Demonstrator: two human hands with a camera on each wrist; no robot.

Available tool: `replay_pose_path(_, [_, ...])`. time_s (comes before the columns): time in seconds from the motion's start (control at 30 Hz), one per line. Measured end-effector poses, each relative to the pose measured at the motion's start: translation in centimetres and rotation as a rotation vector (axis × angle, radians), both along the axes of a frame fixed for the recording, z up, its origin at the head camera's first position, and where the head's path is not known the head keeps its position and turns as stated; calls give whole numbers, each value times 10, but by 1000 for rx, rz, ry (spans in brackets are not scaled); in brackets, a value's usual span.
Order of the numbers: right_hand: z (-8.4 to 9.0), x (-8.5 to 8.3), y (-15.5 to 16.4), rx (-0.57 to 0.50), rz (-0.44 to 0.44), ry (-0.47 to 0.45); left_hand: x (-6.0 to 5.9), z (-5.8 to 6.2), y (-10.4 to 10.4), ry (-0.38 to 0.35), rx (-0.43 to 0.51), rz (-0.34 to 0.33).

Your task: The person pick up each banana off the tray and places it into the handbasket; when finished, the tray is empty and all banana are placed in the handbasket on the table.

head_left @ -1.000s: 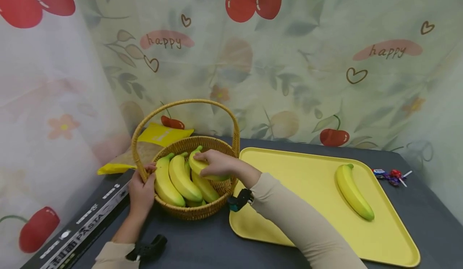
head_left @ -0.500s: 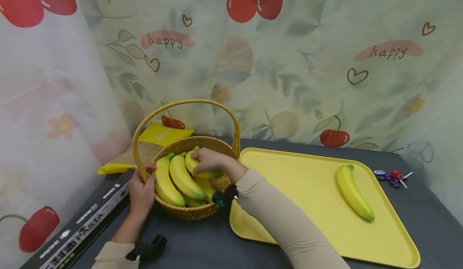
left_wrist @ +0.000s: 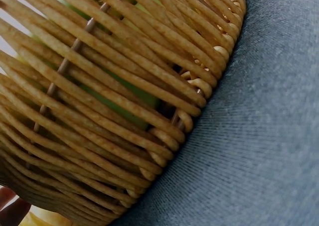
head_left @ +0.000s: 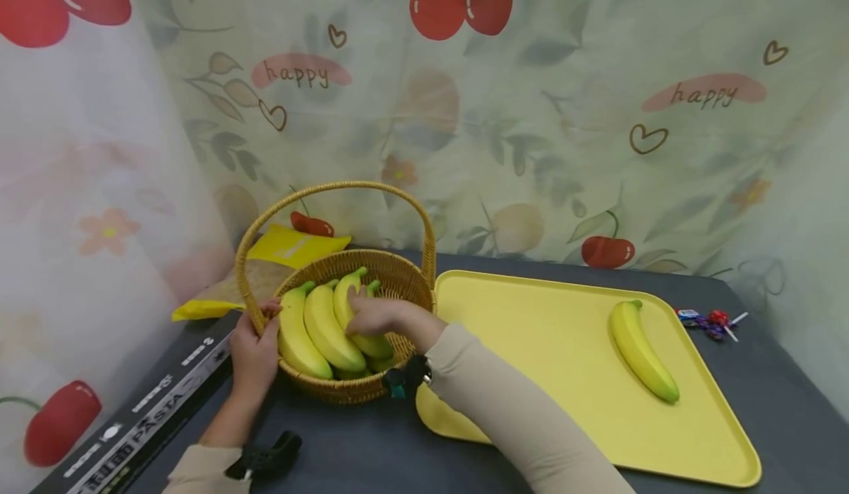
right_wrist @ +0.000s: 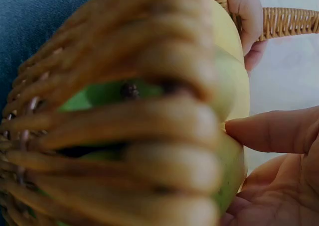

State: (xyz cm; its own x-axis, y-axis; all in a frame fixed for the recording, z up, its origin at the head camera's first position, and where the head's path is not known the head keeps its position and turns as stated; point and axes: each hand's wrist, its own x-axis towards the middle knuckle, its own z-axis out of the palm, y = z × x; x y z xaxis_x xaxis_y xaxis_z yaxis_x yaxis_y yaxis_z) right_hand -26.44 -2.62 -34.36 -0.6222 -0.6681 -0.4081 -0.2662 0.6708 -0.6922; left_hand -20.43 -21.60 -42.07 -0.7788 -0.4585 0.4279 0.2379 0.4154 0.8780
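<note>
A wicker basket (head_left: 351,391) with a tall arched handle (head_left: 351,186) holds several yellow bananas with green tips. My left hand (head_left: 254,354) grips the basket's left side where the handle meets the rim. Inside the basket, my right hand (head_left: 388,315) pinches the rightmost of the top bananas (head_left: 343,295), which lies beside two others. In the right wrist view, the thumb (right_wrist: 274,131) presses this banana, while the basket weave hides its lower part. Wicker fills most of the left wrist view, with only fingertips (left_wrist: 11,206) at the lower left.
A yellow tray (head_left: 530,332) lies right of the basket, bearing a single banana (head_left: 640,350). Wrapped candies (head_left: 716,322) sit beyond its right edge. Behind the basket is a yellow bag (head_left: 292,247), and a long black pasta box (head_left: 152,405) lies at the left. A printed curtain hangs behind.
My right hand has moved slightly left and down, laying its banana beside the others in the basket. Another stem now shows behind it. The left hand stays on the basket.
</note>
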Motion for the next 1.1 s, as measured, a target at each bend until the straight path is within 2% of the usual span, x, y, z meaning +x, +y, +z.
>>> replay_pose_path(0.3, [-3, 1, 1, -31, -15, -33, -1, 0, 0, 2, -5, 1])
replay_pose_path(0.47, [-2, 0, 4, -57, -26, 2, -1, 0, 0, 8, -4, 2])
replay_pose_path(0.7, [1, -3, 10, -100, -92, 12, 0, 0, 0, -6, -2, -2])
replay_pose_path(0.97, [0, -9, 16, -93, -108, 51, -1, 0, 0, -4, 6, 2])
replay_pose_path(1.1, [1, -8, 23, -157, -146, 89, -1, -1, 0, -1, 5, 8])
